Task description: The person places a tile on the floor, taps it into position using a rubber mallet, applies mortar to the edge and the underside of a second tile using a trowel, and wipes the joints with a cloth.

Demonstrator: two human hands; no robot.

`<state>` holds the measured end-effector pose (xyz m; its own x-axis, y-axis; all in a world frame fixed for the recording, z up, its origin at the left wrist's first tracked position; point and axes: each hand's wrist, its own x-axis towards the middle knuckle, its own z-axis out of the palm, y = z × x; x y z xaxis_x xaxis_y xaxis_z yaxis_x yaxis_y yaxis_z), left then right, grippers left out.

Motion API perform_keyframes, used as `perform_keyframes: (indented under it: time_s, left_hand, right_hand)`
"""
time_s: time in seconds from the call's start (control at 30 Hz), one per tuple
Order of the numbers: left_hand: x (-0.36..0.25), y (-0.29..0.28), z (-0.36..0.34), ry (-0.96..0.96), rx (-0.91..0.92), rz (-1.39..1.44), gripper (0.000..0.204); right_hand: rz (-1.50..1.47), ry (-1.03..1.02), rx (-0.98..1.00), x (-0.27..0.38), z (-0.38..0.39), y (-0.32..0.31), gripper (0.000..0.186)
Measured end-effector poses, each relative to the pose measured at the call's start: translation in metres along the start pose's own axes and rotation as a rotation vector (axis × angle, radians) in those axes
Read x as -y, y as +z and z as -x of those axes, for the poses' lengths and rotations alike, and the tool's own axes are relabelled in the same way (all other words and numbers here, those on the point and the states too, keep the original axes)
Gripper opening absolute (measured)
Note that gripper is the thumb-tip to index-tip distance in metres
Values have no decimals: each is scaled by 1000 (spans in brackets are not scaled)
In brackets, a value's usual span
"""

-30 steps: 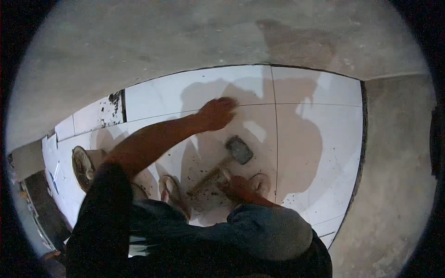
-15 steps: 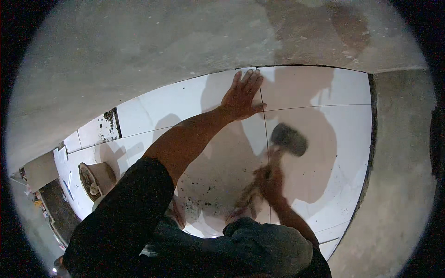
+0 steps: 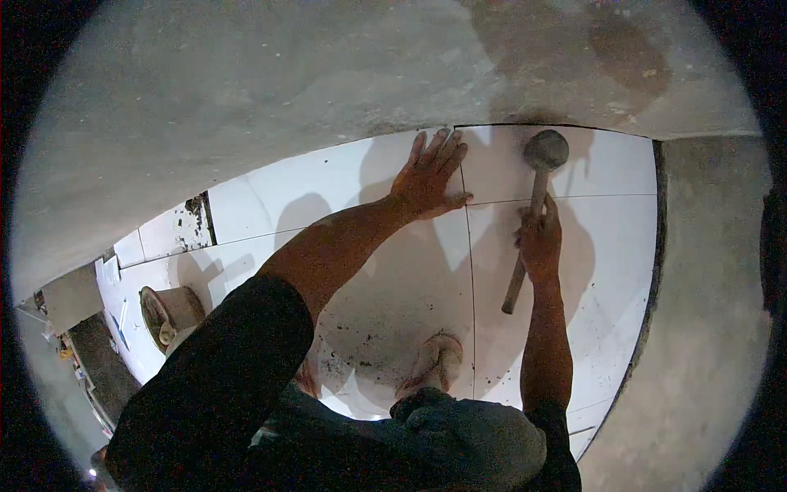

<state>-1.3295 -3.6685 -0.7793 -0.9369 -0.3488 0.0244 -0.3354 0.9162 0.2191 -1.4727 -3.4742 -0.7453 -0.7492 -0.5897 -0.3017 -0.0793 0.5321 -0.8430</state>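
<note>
White floor tiles (image 3: 385,271) lie in rows with thin dark joints between them. My left hand (image 3: 430,172) rests with spread fingers on a tile beside the far wall, its thumb reaching the joint to the right. In my right hand (image 3: 541,242) is a rubber mallet (image 3: 546,151), gripped round its wooden handle. The mallet's dark round head is over the far right tile, near the wall; whether it touches the tile I cannot tell. Its handle end points back toward me.
A grey plastered wall (image 3: 270,90) runs along the far side, and another grey surface (image 3: 713,328) borders the right. At the left stands a bucket (image 3: 172,313) with a tool in it. Dark crumbs dot the tiles near my foot (image 3: 443,361).
My right hand has moved forward and right, carrying the mallet from the near tile to the far right one. My left hand has stayed almost in place.
</note>
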Motion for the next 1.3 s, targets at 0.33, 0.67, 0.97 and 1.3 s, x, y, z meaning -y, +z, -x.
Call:
perform_keyframes:
  time_s: [0.33,0.67,0.97,1.3]
  left_hand:
    - [4,0,4,2,-15,41,87]
    - [2,5,0,5,-20,51,87]
    - [3,3,1,9,36,-15,82]
    - [-5,-4,-2,-14,73,-43,85]
  right_hand:
    - [-128,226,27,33,24,26,22]
    - [160,19,26,2,14,41,23]
    - [39,225,-65,35,17,43,26]
    - [230,-343,-193,-3,0,37,14]
